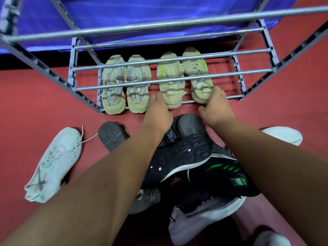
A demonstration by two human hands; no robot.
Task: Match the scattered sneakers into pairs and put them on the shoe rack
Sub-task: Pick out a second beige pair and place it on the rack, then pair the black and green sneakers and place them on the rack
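Four beige sneakers are set side by side, heels toward the camera, on the lowest tier of the grey metal shoe rack (248, 72), and are partly crossed by the tubes of the tiers above. The patterned pair (138, 75) on the left is marked with pink and grey panels. "CAPRO" is printed in dark letters near each heel, partly cut off on the left one, and the smaller line beside it cannot be read. The yellow-marked pair (171, 70) on the right is plainer, with neon-yellow streaks, and the small tag on its left shoe (173, 96) is too small to be read. The heel of its right shoe (197, 67) is held by the right hand (217, 105): the fingers are curled over the top edge and the thumb is stretched out below, so that grip is clamped on the heel. The left hand (158, 107) is laid against the heel of the left shoe with its fingers bent, and whether that grip is closed on it cannot be told. On the red floor (26, 103) before the rack, a white sneaker (56, 160) with teal marks and loose laces is seen on its side. Black sneakers (186, 153) are piled between the forearms, one sole up and one striped green, and a grey sneaker (204, 215) lies nearest the camera.
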